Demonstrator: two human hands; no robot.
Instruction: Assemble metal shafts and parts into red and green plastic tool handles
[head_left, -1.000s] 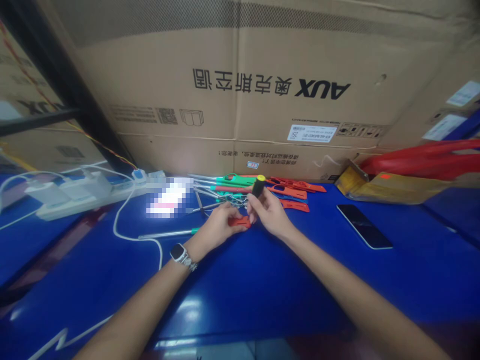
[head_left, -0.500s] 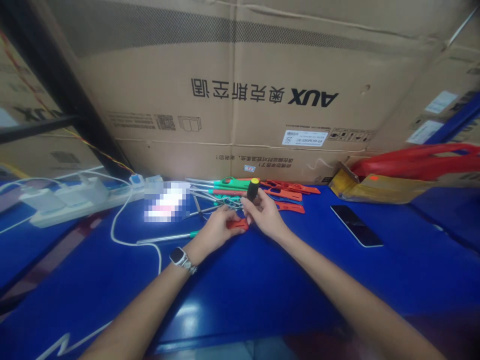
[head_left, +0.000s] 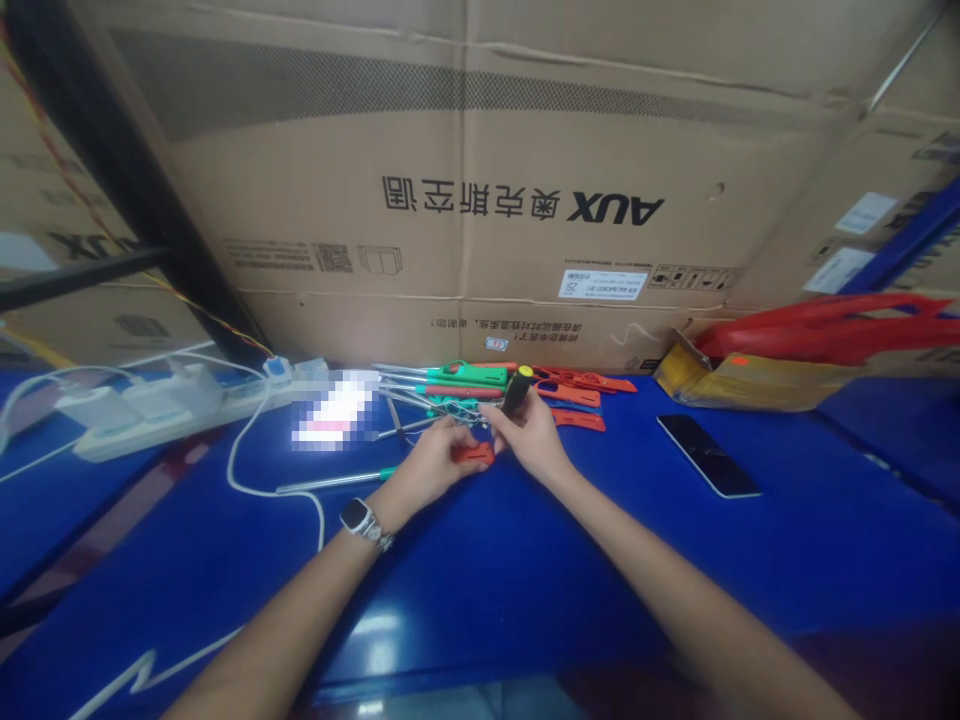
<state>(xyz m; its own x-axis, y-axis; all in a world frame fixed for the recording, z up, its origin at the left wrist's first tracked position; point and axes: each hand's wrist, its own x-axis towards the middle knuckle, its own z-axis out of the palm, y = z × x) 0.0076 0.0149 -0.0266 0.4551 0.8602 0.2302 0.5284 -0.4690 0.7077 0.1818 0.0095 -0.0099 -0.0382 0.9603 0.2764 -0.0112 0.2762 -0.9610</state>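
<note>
My left hand [head_left: 435, 458] is closed around a red long-nosed lighter handle [head_left: 477, 454], its end showing past the fingers. A metal tube with a green collar [head_left: 330, 482] lies left of that hand; whether it joins the red handle is hidden. My right hand [head_left: 531, 435] grips a screwdriver [head_left: 517, 390] by its black handle, the yellow-capped end up and tilted right. The screwdriver's tip is hidden by the fingers, close to the red handle. Just behind both hands lie several long-nosed lighters [head_left: 472, 375] with green and red handles and metal tubes.
On the blue table [head_left: 600, 600] a phone [head_left: 709, 457] lies at the right. Behind it stands a yellow-taped box [head_left: 750, 385] with red plastic [head_left: 817, 325]. A power strip [head_left: 150, 420] with chargers and a white cable [head_left: 234, 440] is at the left. A large carton [head_left: 465, 130] stands behind.
The screwdriver's handle has tilted further to the right in my right hand. My left hand keeps its hold on the red handle. The view has shifted slightly.
</note>
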